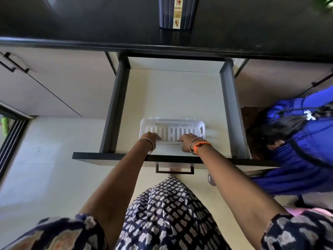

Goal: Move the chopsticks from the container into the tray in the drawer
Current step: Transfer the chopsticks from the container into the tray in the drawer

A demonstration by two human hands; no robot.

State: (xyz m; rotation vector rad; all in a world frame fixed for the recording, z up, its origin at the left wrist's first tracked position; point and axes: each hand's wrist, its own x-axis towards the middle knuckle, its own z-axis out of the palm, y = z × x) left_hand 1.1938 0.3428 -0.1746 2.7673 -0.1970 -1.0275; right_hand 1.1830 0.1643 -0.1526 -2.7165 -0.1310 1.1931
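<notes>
tray being settled, chopsticks not yet in hand

we have both hands down in the open drawer (229, 109), at the near edge of the white slotted tray (172, 129). our left hand (150, 138) sits at the tray's near left part with its fingers bent over the rim and reaching toward the slots; they look curled onto the plastic, though we cannot tell how firmly they grip. our right hand (188, 141) is at the near right part, one finger pointing left along the rim and the others folded back; whether it pinches the edge or only presses on it we cannot tell. the tray shows a faint blur on the side away from our right fingers.

beyond our fingertips the tray looks empty: only its ribs and slots show, no chopsticks. we see none between our fingers either. the tall dark striped container (178, 13) stands on the black counter (90, 43), well beyond and above our fingers, past the far wall of the drawer; its top is out of view, so we cannot see what it holds.

we judge that we are placing or squaring the tray, an early step. next we need to free a hand, reach up over the counter edge to the container, pinch the chopsticks together, and lay them lengthwise along the tray.
</notes>
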